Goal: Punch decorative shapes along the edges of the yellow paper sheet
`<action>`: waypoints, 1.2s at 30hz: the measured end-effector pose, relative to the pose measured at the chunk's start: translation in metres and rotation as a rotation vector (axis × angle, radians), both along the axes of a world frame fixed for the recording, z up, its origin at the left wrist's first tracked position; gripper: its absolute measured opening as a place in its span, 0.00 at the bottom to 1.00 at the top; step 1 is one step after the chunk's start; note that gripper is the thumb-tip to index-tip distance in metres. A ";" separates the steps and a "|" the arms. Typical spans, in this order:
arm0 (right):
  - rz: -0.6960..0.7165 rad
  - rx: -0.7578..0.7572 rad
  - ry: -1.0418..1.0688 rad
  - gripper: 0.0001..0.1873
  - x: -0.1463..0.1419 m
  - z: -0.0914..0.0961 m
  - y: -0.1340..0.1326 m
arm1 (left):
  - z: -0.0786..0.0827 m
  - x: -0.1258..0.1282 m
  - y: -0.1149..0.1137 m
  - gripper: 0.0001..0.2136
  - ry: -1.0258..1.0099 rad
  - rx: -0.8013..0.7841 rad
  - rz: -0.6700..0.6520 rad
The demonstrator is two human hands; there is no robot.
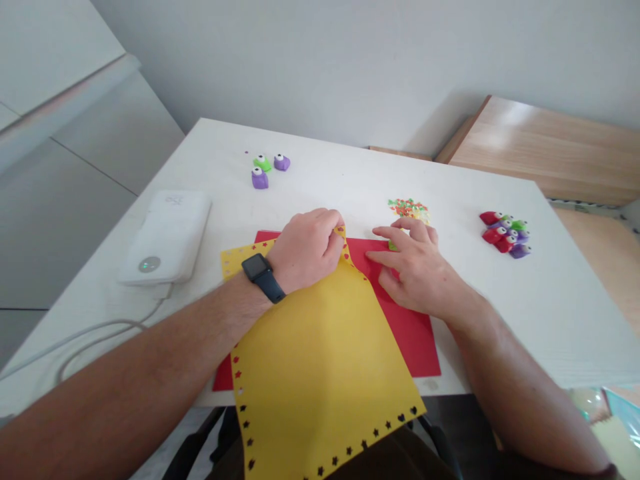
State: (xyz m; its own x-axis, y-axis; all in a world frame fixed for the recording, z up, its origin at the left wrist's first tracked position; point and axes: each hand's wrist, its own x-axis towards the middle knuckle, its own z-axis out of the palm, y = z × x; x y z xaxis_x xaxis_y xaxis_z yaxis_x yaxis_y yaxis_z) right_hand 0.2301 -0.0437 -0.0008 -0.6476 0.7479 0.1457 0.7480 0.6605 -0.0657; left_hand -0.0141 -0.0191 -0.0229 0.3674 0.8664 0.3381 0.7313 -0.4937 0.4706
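Observation:
My left hand (310,250), with a dark smartwatch (263,277) on the wrist, pinches the upper right corner of a yellow paper sheet (325,347). That corner is lifted and bent, and star and heart cut-outs line the sheet's edges. Beneath it lies a red paper sheet (410,340), visible at the right and lower left. My right hand (417,270) hovers over or rests on the red sheet's right part, fingers spread. Behind those fingers is a small green craft punch (393,246), mostly hidden; whether they touch it is unclear.
A pile of coloured confetti (410,209) lies beyond my right hand. Several craft punches (506,233) cluster at the right, and three purple and green punches (260,177) stand at the back left. A white power bank (167,237) with a cable (115,327) is on the left.

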 end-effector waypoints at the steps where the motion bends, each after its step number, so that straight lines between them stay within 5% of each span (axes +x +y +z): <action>1: -0.009 -0.003 0.001 0.17 -0.001 -0.001 0.000 | 0.000 0.000 0.000 0.09 0.003 0.000 -0.001; 36: -0.211 0.024 0.045 0.19 -0.006 -0.018 0.013 | -0.004 0.003 -0.001 0.10 0.059 -0.052 -0.021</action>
State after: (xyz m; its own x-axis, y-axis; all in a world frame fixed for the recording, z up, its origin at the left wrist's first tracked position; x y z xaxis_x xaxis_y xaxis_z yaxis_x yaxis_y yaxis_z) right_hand 0.2243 -0.0305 -0.0193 -0.4693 0.8622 0.1907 0.8665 0.4912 -0.0883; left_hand -0.0112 -0.0198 -0.0272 0.4041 0.8740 0.2699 0.7482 -0.4856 0.4521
